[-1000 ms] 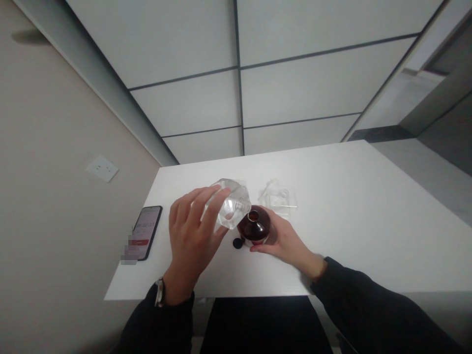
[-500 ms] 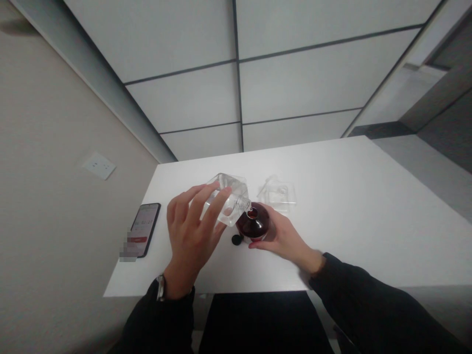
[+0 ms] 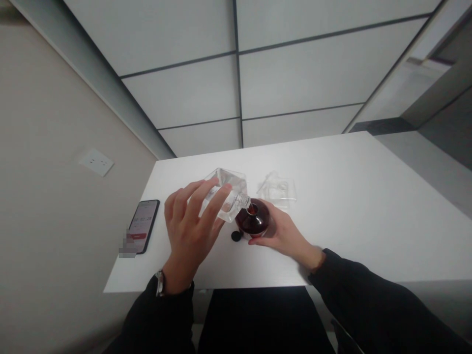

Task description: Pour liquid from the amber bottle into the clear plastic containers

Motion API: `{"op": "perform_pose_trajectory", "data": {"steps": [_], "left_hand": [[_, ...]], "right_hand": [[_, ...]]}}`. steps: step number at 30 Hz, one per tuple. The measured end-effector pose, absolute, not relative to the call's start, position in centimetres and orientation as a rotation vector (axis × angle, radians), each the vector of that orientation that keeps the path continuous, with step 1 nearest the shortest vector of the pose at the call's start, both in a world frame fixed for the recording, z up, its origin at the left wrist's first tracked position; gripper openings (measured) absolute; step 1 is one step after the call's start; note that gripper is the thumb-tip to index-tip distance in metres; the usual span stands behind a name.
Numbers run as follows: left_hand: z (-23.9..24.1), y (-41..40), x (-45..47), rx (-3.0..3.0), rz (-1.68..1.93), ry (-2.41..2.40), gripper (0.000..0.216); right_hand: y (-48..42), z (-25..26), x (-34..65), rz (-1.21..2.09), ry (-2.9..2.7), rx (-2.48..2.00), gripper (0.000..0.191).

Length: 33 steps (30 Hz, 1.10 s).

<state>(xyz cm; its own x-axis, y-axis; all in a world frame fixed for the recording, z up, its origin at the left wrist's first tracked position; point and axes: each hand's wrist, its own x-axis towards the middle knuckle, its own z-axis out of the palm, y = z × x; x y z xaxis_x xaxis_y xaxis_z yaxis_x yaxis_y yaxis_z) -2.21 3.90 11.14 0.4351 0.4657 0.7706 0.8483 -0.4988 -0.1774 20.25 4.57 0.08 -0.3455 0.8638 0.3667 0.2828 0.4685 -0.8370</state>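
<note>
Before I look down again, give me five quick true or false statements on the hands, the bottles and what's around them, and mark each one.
1. The left hand holds the clear bottle. True.
2. The clear bottle stands upright. False: it is tilted, its mouth at the opening of the brown bottle.
3. The right hand grips the side of the brown bottle. True.
4. The black cap lies on the table. True.
5. The black cap is closer to the phone than to the brown bottle. False: it lies right by the brown bottle, with the phone off toward the table's left edge.
</note>
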Motion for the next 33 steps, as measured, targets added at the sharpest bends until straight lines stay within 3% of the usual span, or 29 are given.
{"op": "perform_pose_trajectory", "data": {"steps": [9,18,33], "left_hand": [[10.97,3.82,-2.31,-2.154,-0.915,-1.122,0.055],[10.99,3.76,-2.34,-2.15,-0.88,-1.124,0.046],[10.94,3.7,-2.35,-2.14,-0.874,-1.102,0.051]], "right_hand": [[4.55,0.47,20.33,0.879,-1.863,-0.978,0.093],[4.52,0.19,20.3,0.861,-1.849,-0.969,0.093],[4.6,0.6,20.3,0.882,-1.863,-0.968,0.092]]}}
